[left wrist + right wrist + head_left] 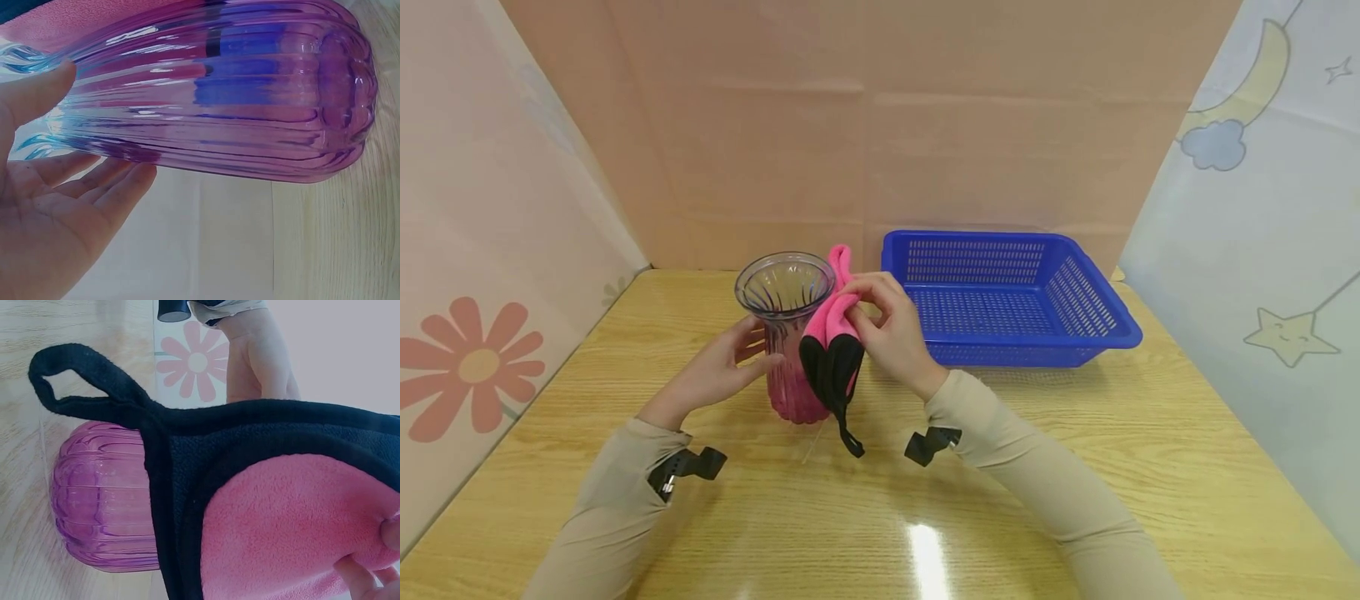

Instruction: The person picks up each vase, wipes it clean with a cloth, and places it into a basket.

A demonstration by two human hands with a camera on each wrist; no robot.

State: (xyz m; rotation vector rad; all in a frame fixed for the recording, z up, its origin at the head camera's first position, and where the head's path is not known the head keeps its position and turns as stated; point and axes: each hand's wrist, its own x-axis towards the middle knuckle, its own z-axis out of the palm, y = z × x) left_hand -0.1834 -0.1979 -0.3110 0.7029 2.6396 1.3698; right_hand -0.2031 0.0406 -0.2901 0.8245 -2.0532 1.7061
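Note:
A ribbed glass vase (790, 392), bluish at its flared rim and pink-purple toward the base, stands upright on the table. My left hand (726, 367) holds its left side, thumb and fingers on either side of the narrower neck; the left wrist view shows the thumb (59, 84) against the glass. My right hand (891, 329) pinches a pink cloth with black edging and a hanging loop (850, 442). The folded cloth (281, 525) hangs at the vase's right side, covering part of it in the right wrist view. Whether cloth and glass touch is unclear.
A blue plastic basket (977, 352) with slotted walls sits behind and right of my right hand. The wooden table (820, 533) reaches back to a tan backdrop (760, 150). Printed panels stand along the left and right sides. Black straps hang from both sleeves.

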